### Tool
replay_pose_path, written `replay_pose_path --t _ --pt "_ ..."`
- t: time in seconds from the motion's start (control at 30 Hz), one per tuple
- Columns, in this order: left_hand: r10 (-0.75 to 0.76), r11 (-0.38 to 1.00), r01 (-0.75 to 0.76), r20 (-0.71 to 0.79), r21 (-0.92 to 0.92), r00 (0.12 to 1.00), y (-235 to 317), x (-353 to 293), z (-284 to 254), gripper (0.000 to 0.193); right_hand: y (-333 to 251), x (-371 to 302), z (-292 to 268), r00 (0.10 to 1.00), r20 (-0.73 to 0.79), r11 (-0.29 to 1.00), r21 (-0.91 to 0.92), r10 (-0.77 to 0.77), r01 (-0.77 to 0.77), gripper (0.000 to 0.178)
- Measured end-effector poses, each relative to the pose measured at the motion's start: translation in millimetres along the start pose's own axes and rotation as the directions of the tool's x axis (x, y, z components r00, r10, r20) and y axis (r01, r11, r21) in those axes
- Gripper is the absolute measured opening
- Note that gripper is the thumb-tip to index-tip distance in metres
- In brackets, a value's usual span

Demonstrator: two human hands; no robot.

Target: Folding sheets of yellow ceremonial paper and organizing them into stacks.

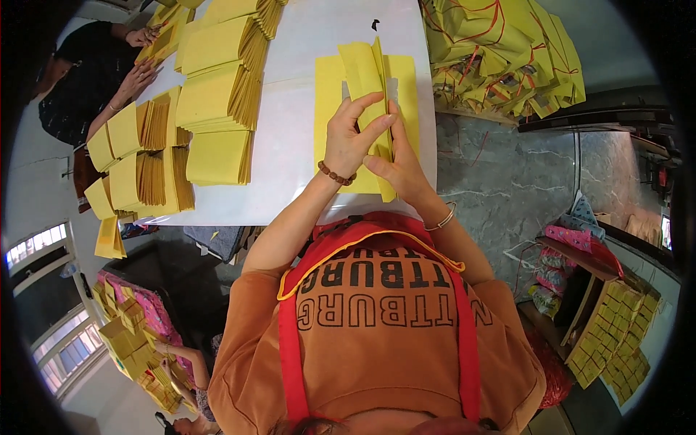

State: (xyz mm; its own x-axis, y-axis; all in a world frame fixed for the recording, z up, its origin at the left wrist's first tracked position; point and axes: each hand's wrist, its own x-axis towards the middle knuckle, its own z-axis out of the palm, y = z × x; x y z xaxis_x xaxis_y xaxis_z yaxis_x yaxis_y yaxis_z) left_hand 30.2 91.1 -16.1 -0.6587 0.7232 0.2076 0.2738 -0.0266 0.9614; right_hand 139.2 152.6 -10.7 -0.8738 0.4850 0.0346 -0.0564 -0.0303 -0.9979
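Observation:
Upright between my two hands stands a folded yellow paper sheet [367, 72], its long fold running away from me. My left hand [349, 138] is closed on its left face, with the thumb reaching across toward the fold. From the right side, my right hand [401, 159] presses against the same sheet, fingers along its edge and thumb toward the left hand. Under both lies a flat yellow sheet [328, 94] with grey patches showing beside the fold. Part of the folded sheet's lower end is hidden by my hands.
The white table [290, 94] carries stacks of folded yellow paper [210, 101] on its left. A person's hand [138, 76] works at the far left, and another person [185, 362] sits behind at lower left. Yellow bundles with red cords [507, 51] lie at the far right.

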Motion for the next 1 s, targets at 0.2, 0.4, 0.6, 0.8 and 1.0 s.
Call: replay_pose_path --t 0.2,0.4,0.6,0.8,1.0 --pt "-0.025 0.996 0.026 0.018 -0.084 1.000 -2.5 0.2 -0.7 0.035 -10.8 -0.8 -2.0 0.999 -0.003 0.997 0.061 0.037 -0.037 0.104" --pt "-0.049 0.997 0.049 0.014 -0.061 0.999 -4.4 -0.3 -1.4 0.030 -11.6 -0.4 -1.0 0.998 -0.010 0.988 0.147 0.057 -0.055 0.103" --pt "-0.124 0.981 0.122 -0.005 -0.150 0.992 -10.6 -2.2 -1.2 0.012 -9.2 -1.2 1.9 0.996 -0.047 0.979 0.195 0.071 -0.060 0.084" --pt "-0.168 0.974 0.163 -0.015 -0.159 0.986 -7.4 -2.9 -0.1 0.010 4.3 0.3 -7.5 0.947 -0.113 0.748 0.645 0.300 -0.160 0.040" --pt "-0.178 0.976 0.177 0.003 -0.129 0.984 -4.2 -2.2 -1.0 0.011 8.6 3.0 -4.0 0.931 -0.175 0.720 0.684 0.321 -0.119 0.031"
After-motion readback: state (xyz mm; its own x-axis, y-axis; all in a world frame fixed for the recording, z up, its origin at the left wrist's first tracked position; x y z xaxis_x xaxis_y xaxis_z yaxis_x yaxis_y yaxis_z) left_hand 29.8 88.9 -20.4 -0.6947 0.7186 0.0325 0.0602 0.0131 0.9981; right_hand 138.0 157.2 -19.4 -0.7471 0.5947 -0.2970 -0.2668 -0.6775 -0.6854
